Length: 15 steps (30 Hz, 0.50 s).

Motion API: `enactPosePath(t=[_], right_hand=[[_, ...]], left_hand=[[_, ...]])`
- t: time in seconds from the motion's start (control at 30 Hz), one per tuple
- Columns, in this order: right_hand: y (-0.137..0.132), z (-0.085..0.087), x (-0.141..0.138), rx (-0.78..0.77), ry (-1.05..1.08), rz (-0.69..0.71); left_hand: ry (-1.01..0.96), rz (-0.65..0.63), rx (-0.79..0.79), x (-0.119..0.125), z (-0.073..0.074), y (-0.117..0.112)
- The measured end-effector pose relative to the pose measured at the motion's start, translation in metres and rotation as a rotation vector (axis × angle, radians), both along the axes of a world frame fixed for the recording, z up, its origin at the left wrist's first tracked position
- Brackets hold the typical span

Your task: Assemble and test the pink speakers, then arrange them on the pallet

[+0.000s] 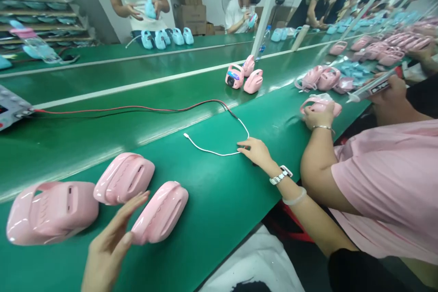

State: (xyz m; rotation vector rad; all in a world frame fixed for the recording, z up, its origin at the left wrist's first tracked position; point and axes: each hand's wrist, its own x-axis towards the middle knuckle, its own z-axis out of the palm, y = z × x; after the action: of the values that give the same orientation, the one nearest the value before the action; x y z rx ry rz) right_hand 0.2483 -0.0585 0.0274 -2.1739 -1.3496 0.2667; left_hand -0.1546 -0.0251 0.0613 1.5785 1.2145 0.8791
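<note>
Three glossy pink toy shells lie on the green belt in front of me: one at the far left, one in the middle, one nearer me. My left hand is open, fingers stretched, its tips between the middle and near shells and touching the near one. My right hand, with a watch and a bracelet on the wrist, lies flat on the belt. Its fingertips rest on a white cable that joins red and black wires.
The wires run left to a grey box. Three more pink toys stand farther along the belt. On my right a co-worker in a pink shirt holds a pink shell. Other people handle blue toys across the line.
</note>
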Motion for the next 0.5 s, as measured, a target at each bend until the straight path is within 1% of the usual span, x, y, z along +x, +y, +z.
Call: enactPosePath(t=[0.03, 0.1, 0.2, 0.3, 0.37, 0.43, 0.47, 0.5], right_hand=[[0.002, 0.000, 0.001, -0.025, -0.010, 0.014], [0.001, -0.002, 0.004, -0.056, -0.019, 0.034], [-0.002, -0.002, 0.013, -0.078, 0.005, 0.057], [-0.001, 0.005, 0.014, -0.064, 0.092, 0.043], [-0.003, 0.016, -0.001, 0.009, 0.259, 0.034], [-0.008, 0.029, -0.032, 0.043, 0.559, 0.079], [-0.012, 0.034, -0.051, 0.015, 0.742, 0.124], [-0.016, 0.039, -0.071, -0.044, 0.921, 0.183]], left_hand=[[-0.080, -0.023, -0.054, 0.009, -0.004, -0.004], [-0.191, -0.039, -0.142, 0.021, -0.006, -0.015], [-0.223, -0.036, -0.238, 0.030, 0.001, -0.039], [-0.206, 0.052, -0.283, 0.040, 0.008, -0.062], [-0.160, 0.136, -0.262, 0.048, 0.007, -0.068], [-0.148, 0.201, -0.224, 0.056, 0.001, -0.066], [-0.151, 0.213, -0.202, 0.060, -0.003, -0.062], [-0.155, 0.211, -0.180, 0.064, -0.008, -0.057]])
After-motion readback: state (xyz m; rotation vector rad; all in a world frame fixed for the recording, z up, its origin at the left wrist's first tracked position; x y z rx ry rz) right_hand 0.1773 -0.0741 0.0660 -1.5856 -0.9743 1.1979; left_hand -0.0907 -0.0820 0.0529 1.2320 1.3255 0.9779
